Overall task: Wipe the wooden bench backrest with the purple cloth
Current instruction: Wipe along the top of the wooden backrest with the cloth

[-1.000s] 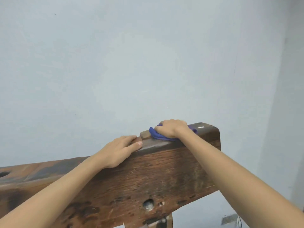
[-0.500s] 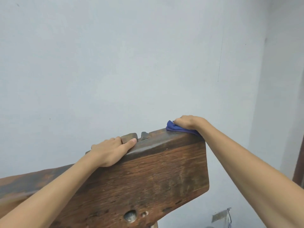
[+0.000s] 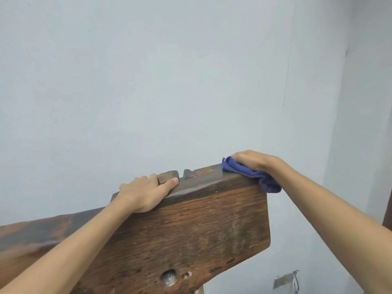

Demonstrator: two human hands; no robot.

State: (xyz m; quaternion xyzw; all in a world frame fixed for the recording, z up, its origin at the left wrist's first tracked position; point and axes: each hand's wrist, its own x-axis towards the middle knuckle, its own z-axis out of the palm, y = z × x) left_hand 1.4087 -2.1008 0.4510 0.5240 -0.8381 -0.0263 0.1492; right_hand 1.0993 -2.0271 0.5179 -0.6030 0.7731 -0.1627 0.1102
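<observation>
The left hand (image 3: 144, 193) lies at centre frame on the top edge of the wooden backrest (image 3: 191, 225), its grip spread and pressed flat, thumb extended along the wood; at right of centre the right hand (image 3: 252, 161) bunches the purple cloth (image 3: 250, 172) over the backrest's upper right corner, grip curled round it; a pale wall (image 3: 169, 71) fills the upper frame.

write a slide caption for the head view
Right hand wipes the backrest end with a purple cloth; left hand steadies it.
</observation>
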